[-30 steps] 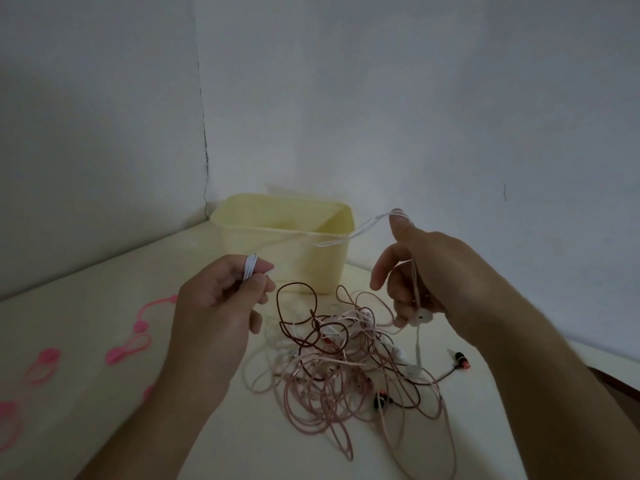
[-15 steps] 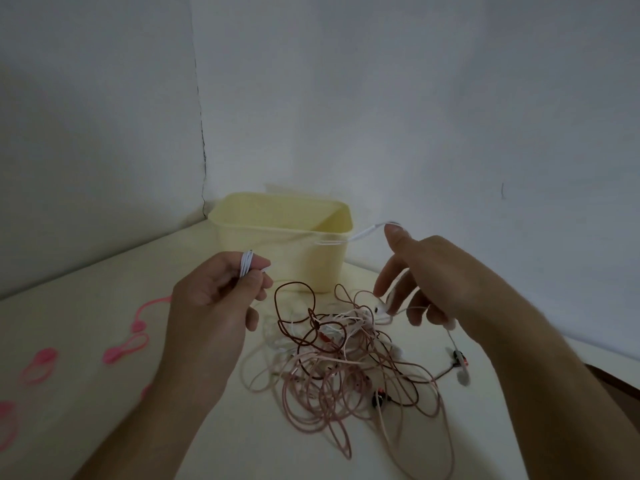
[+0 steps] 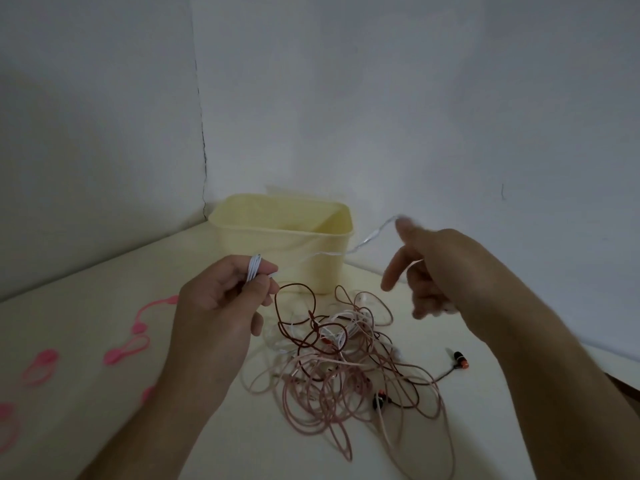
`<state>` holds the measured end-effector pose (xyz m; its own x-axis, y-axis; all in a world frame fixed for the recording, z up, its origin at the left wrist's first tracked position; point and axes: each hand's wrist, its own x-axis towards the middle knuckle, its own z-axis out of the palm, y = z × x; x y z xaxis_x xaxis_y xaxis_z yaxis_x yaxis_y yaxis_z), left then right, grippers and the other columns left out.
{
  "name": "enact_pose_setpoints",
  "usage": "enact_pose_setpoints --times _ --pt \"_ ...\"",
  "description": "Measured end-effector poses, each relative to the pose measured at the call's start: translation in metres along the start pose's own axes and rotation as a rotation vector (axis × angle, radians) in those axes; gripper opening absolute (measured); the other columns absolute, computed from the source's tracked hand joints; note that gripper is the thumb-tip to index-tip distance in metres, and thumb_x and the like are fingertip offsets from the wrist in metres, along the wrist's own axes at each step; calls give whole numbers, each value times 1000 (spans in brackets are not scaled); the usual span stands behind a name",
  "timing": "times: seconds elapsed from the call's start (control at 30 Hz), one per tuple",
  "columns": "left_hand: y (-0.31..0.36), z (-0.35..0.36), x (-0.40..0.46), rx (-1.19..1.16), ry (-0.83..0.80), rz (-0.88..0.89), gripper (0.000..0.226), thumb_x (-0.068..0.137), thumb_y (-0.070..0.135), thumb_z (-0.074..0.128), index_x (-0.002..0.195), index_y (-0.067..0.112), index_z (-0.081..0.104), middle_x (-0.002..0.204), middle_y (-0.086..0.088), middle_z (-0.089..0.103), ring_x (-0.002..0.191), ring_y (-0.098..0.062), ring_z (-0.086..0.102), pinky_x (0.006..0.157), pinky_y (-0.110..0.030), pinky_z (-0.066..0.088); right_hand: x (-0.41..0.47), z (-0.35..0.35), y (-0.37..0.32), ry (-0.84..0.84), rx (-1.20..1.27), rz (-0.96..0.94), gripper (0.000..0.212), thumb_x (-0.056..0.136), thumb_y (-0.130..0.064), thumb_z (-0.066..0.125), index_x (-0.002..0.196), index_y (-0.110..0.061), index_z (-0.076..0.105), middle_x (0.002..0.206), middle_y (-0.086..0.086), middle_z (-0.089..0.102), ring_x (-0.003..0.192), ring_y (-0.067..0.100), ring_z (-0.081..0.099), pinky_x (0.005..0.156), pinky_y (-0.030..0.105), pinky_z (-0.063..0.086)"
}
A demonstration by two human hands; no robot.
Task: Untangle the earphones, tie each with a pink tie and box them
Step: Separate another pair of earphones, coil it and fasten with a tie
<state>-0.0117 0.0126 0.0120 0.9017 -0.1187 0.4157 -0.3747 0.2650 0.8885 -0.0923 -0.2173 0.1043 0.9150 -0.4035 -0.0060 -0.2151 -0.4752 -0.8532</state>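
I am facing a corner where two plain, pale grey-white walls meet. The left wall (image 3: 93,140) lies in slightly deeper shadow than the right wall (image 3: 433,98), and a thin dark seam (image 3: 200,126) runs down the joint between them — slightly crooked, ending where the walls reach the bench (image 3: 69,410). A small dark mark (image 3: 503,192) sits on the right wall, low and off to the right. The bench top is a smooth cream surface that runs back into the corner. The light is dim and even — soft shadows, no bright patches. At the far lower right, past the bench edge, a sliver of darker brown surface (image 3: 623,386) shows.
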Motion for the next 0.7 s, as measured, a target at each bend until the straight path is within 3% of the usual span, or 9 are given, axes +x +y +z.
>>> enact_pose_setpoints --times 0.07,0.13,0.2,0.3,0.37,0.43,0.53,0.6,0.7 --pt "1 0 -1 -21 -10 -9 28 93 -13 60 90 8 78 76 -10 70 70 -16 59 47 -28 43 2 -5 7 31 -176 23 58 109 -40 52 71 -4 78 48 6 49 41 22 51 54 29 49" --pt "3 1 -2 -31 -39 -9 29 93 -13 61 90 9 79 76 -12 72 69 -17 60 48 -28 44 4 -7 12 15 -406 52 38 103 -26 62 74 -8 79 56 6 66 49 21 63 59 34 57" --pt "4 3 -5 -27 -83 -10 30 93 -12 62 90 11 81 78 -15 73 70 -19 62 48 -28 46 2 -2 12 -89 -611 51 15 97 -18 68 100 -13 82 86 3 80 75 18 76 72 32 61" --pt "5 6 -8 -31 -151 -25 29 94 -10 64 91 12 82 81 -18 75 69 -19 65 49 -28 48 -2 12 7 -223 -682 -90 62 91 -17 73 149 -31 55 146 -8 58 127 12 60 104 33 53" --pt "5 8 -9 -29 -184 -23 27 93 -9 66 93 12 83 82 -18 77 68 -21 65 49 -29 49 -10 26 -3 -279 -512 -248 74 90 -21 75 155 -37 44 153 -16 49 138 5 50 116 34 45" --pt "6 10 -10 -5 -202 -9 25 92 -7 68 95 13 83 85 -17 78 61 -24 62 49 -30 49 -13 44 -8 -377 -242 -310 63 90 -27 78 147 -36 53 135 -15 66 124 1 63 111 34 51" --pt "5 11 -9 4 -156 -17 22 90 -5 70 98 12 83 83 -14 79 55 -24 61 49 -28 51 -14 56 -13 -326 -196 -320 12 100 -27 70 112 -26 71 84 -5 78 75 8 76 75 31 62" --pt "3 11 -8 19 -113 -26 21 90 -3 71 100 12 83 80 -15 78 63 -25 67 50 -29 53 -11 50 -9 -262 -288 -324 20 104 -28 64 90 -21 75 57 -8 64 49 8 61 56 31 56" --pt "5 10 -8 37 -204 -64 16 91 6 71 97 13 84 82 -15 78 71 -23 70 52 -29 52 -12 39 -11 -281 -207 -373 29 105 -24 62 81 -16 77 49 -11 50 45 6 40 52 25 37"
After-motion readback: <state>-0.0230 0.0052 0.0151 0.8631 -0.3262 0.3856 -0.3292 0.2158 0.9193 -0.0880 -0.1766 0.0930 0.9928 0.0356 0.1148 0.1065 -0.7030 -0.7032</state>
